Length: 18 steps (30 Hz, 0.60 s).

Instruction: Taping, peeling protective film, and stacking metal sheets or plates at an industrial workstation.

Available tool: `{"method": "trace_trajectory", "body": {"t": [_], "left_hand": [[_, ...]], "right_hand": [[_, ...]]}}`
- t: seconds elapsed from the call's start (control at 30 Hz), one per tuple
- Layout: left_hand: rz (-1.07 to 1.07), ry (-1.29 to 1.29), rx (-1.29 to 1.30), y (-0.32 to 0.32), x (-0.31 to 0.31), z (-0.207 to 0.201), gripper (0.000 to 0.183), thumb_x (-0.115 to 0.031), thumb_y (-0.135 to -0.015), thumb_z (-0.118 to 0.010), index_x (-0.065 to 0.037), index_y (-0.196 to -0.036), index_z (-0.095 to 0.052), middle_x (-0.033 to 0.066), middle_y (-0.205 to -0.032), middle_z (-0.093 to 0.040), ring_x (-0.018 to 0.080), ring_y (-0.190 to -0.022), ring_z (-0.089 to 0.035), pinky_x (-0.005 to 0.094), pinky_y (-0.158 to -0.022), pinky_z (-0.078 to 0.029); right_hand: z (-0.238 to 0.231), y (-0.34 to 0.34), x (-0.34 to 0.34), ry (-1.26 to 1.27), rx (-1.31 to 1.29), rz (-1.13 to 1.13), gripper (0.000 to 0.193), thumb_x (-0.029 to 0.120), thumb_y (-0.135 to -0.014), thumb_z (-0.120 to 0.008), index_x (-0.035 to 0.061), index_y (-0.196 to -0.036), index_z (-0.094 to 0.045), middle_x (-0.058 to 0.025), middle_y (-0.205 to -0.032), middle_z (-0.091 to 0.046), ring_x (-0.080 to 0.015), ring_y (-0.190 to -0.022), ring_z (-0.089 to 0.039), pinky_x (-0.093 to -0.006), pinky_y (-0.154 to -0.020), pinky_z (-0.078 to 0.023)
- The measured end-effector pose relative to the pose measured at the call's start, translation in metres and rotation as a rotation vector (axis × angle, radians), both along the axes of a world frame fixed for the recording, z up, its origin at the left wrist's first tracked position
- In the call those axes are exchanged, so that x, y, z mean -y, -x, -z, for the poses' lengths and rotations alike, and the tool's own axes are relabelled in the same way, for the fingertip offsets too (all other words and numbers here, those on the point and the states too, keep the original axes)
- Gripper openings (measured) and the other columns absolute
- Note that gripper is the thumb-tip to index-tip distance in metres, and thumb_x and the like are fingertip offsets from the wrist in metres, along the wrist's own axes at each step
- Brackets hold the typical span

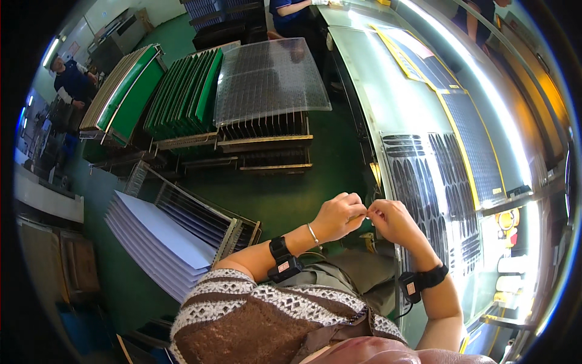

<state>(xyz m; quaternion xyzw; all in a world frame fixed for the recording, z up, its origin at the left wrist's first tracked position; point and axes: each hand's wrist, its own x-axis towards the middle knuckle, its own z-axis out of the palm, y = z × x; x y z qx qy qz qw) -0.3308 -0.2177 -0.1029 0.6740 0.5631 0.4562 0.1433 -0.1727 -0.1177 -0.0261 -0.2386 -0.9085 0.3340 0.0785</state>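
Observation:
My left hand [341,217] and my right hand [395,222] meet fingertip to fingertip, just off the near-left edge of the bright worktable [388,109]. Both are closed in a pinch. Whatever sits between the fingertips is too small to make out. Close by on the right, a clear sheet with rows of dark oval shapes [431,176] lies on the table. My right forearm crosses over its near part. Each of my wrists carries a black strap with a small box, and a thin bangle circles the left one.
Yellow-edged dark sheets [473,145] lie farther up the table. Across the floor to the left stand racks of green panels [182,91], a clear patterned sheet [270,76] on top of one, and a rack of white sheets [160,242]. Other people work farther off.

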Motion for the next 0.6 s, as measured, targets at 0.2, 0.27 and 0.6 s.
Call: {"method": "trace_trajectory", "body": {"t": [0.2, 0.27, 0.6], "left_hand": [[-0.18, -0.091, -0.176, 0.045, -0.007, 0.019, 0.008, -0.013, -0.075, -0.07, -0.012, -0.082, -0.064, 0.0019, -0.089, -0.056, 0.0235, -0.083, -0.057, 0.0358, -0.064, -0.051], [-0.296, -0.015, -0.291, 0.058, -0.005, 0.026, 0.008, -0.013, -0.075, -0.069, -0.012, -0.081, -0.064, 0.0015, -0.089, -0.056, 0.0235, -0.083, -0.058, 0.0356, -0.064, -0.051], [-0.523, 0.143, 0.238, 0.092, 0.034, 0.078, 0.009, -0.014, -0.086, -0.064, -0.005, -0.085, -0.066, 0.0099, -0.083, -0.063, 0.0306, -0.073, -0.063, 0.0374, -0.065, -0.051]], "right_hand": [[0.063, 0.057, -0.028, 0.512, -0.014, 0.205, 0.018, 0.012, -0.084, -0.06, -0.004, -0.078, -0.065, -0.0075, -0.064, -0.064, -0.0117, -0.061, -0.061, -0.0291, -0.055, -0.047], [0.081, 0.08, -0.031, 0.85, -0.037, 0.333, 0.018, 0.012, -0.084, -0.06, -0.0039, -0.077, -0.066, -0.0074, -0.066, -0.064, -0.0126, -0.06, -0.06, -0.027, -0.056, -0.047], [0.143, 0.155, -0.142, -0.878, 0.39, -0.008, 0.012, 0.017, -0.075, -0.063, 0.014, -0.074, -0.074, -0.0067, -0.094, -0.059, -0.0249, -0.098, -0.051, -0.0378, -0.084, -0.04]]}}
